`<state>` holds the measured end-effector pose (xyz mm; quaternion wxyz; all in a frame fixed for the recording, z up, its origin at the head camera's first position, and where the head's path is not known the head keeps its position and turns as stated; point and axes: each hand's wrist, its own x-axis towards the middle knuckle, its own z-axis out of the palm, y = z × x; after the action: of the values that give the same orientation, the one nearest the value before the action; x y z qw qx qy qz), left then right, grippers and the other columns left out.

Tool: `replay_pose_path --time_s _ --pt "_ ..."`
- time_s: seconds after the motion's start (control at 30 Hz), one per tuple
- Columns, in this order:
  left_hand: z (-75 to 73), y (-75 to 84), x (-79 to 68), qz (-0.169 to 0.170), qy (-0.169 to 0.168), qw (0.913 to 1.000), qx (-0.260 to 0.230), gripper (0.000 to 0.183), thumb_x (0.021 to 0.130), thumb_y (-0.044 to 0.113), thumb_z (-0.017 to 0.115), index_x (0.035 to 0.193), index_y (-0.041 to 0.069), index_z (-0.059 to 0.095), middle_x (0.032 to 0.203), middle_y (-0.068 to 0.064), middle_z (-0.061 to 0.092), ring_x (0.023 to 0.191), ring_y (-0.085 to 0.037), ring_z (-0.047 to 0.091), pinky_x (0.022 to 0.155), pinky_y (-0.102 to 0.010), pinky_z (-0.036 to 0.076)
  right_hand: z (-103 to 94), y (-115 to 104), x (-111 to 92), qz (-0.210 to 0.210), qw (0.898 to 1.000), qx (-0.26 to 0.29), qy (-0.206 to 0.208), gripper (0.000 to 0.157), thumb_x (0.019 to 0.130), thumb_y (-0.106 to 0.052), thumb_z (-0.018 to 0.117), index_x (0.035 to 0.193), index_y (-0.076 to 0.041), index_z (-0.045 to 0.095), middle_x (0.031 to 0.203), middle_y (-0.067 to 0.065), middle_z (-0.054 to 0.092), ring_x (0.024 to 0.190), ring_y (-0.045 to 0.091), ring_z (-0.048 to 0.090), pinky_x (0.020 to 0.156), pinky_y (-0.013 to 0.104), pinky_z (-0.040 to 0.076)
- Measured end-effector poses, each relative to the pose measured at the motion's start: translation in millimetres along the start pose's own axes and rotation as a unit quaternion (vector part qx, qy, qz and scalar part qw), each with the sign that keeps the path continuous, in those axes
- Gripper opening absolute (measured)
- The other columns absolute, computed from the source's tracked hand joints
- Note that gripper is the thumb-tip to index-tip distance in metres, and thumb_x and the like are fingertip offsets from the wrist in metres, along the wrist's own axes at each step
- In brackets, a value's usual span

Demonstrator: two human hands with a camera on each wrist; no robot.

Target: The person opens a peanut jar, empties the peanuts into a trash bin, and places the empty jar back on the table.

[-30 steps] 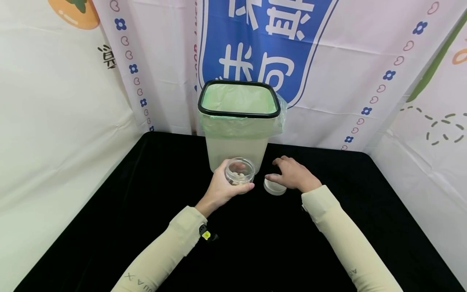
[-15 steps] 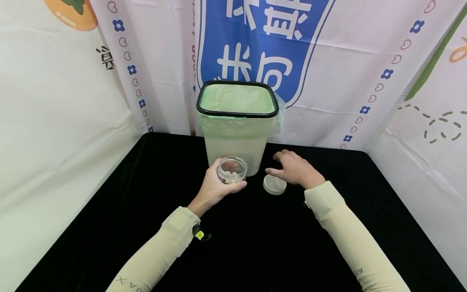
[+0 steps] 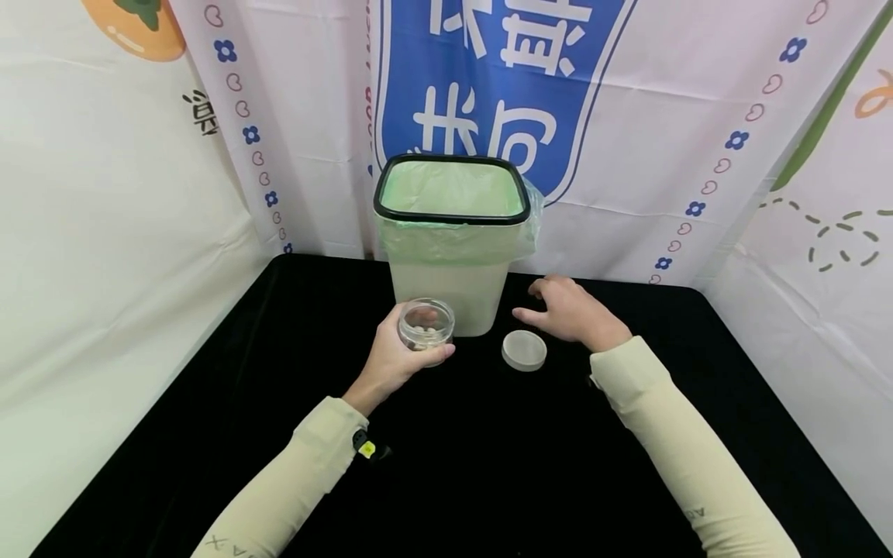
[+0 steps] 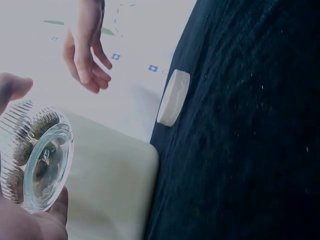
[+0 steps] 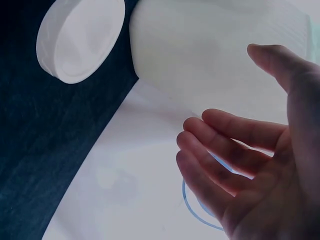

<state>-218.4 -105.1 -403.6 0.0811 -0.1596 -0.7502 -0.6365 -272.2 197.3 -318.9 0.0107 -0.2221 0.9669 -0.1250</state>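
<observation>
My left hand [image 3: 396,353] grips a clear ribbed jar [image 4: 47,165] with no lid on it, in front of the bin. Several small roundish pale pieces [image 3: 424,333] lie at the bottom of the jar; seen through the glass in the left wrist view they look brownish. A round whitish lid [image 3: 524,350] lies on the black cloth to the right of the jar. Beyond and to the right of that lid, my right hand [image 3: 574,311] hovers with nothing in it. Its fingers [image 5: 225,145] are relaxed and apart from the thumb in the right wrist view.
A pale bin [image 3: 449,283] with a black rim and a green plastic liner [image 3: 453,244] stands at the back of the table. Black cloth [image 3: 488,465] covers the tabletop. Printed white curtains [image 3: 314,116] hang close behind and on both sides.
The left hand has carried the jar a little to the left. My right hand has drawn away from the lid, up and to the right, leaving the lid on the cloth.
</observation>
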Motion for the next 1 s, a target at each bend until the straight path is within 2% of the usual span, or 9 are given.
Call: replay_pose_path --time_s 0.33,0.6,0.8,1.0 --pt "-17.6 -1.4 -3.5 -0.008 0.011 0.9999 0.008 0.068 0.080 0.010 0.092 0.137 0.003 0.057 0.135 -0.019 0.067 0.120 -0.035 0.068 0.093 -0.015 0.055 -18.2 0.9 -1.3 -0.003 1.000 0.004 0.017 0.059 0.103 -0.042 0.065 0.133 0.009 0.064 0.133 0.029 0.068 0.128 0.046 0.063 0.111 0.060 0.050" --pt "-29.6 0.0 -4.2 -0.010 0.023 0.9995 0.022 0.071 0.080 0.011 0.092 0.140 0.005 0.055 0.134 -0.017 0.067 0.117 -0.030 0.067 0.091 -0.015 0.056 -31.4 -3.1 -3.5 -0.013 0.999 0.013 0.038 0.051 0.102 -0.036 0.067 0.129 0.007 0.069 0.129 0.029 0.070 0.126 0.044 0.064 0.110 0.059 0.050" --pt "-39.1 4.0 -2.7 -0.017 0.028 0.9991 0.027 0.071 0.082 0.016 0.092 0.142 0.008 0.054 0.134 -0.015 0.066 0.120 -0.030 0.066 0.090 -0.016 0.057 -43.1 -5.5 -3.9 -0.012 0.999 0.010 0.040 0.051 0.102 -0.036 0.066 0.129 0.007 0.068 0.129 0.029 0.070 0.125 0.044 0.065 0.110 0.059 0.051" --pt "-48.5 7.1 -1.3 -0.007 0.031 0.9986 0.042 0.074 0.081 0.016 0.092 0.143 0.007 0.053 0.134 -0.016 0.066 0.120 -0.031 0.066 0.089 -0.015 0.056 -54.8 -9.1 -3.4 -0.004 0.999 0.011 0.048 0.052 0.101 -0.037 0.064 0.128 0.008 0.068 0.128 0.028 0.071 0.122 0.044 0.066 0.109 0.058 0.051"
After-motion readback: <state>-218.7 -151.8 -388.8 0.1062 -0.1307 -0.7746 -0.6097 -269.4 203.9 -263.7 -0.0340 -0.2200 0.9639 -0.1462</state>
